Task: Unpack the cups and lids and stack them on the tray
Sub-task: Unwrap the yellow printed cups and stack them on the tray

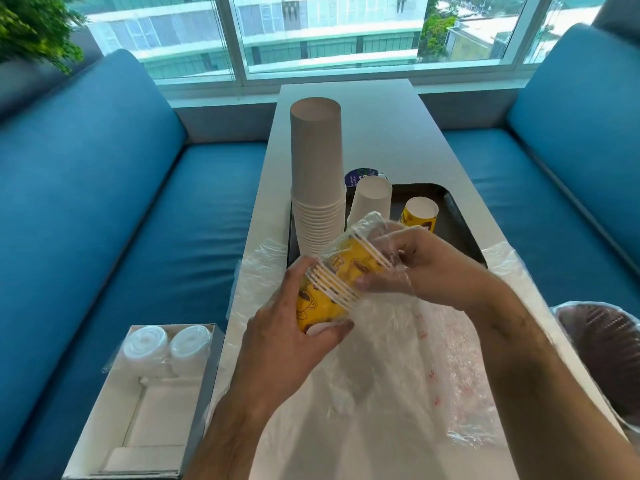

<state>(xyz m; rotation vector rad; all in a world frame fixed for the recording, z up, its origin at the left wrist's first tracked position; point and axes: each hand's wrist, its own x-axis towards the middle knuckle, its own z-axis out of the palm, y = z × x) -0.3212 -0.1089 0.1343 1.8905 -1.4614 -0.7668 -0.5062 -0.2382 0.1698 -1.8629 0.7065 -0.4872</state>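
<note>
Blue upholstered bench seats (114,216) flank a long white worktop (377,133) running toward a window. Loose sheets of clear plastic wrapping (398,368) cover the near half of the worktop. A dark rectangular tray (460,216) lies at mid-worktop, its near edge touching the wrapping. On the tray's left side stands a tall stack of plain brown-grey paper cups (317,174), upside down; just to its right a shorter stack of white paper cups (372,202), also inverted; further right, apart from both, a single small yellow printed paper cup (419,216), inverted. A round blue-rimmed lid or container top (360,173) shows behind the white stack (its nature cannot be told). An open white cardboard box (145,403) sits on the left seat beside the worktop, holding two wrapped rolls of clear plastic lids (168,344) at its far end. A plastic-lined brown basket (602,344) stands at the right edge.

Above the wrapping, the left hand (294,327) grips the base end of a tilted sleeve of yellow printed paper cups (346,275), fingers curled round it. The right hand (426,265) pinches the clear film bunched at the sleeve's rim end, fingers closed on the film. The sleeve is held in the air, just in front of the tray.
</note>
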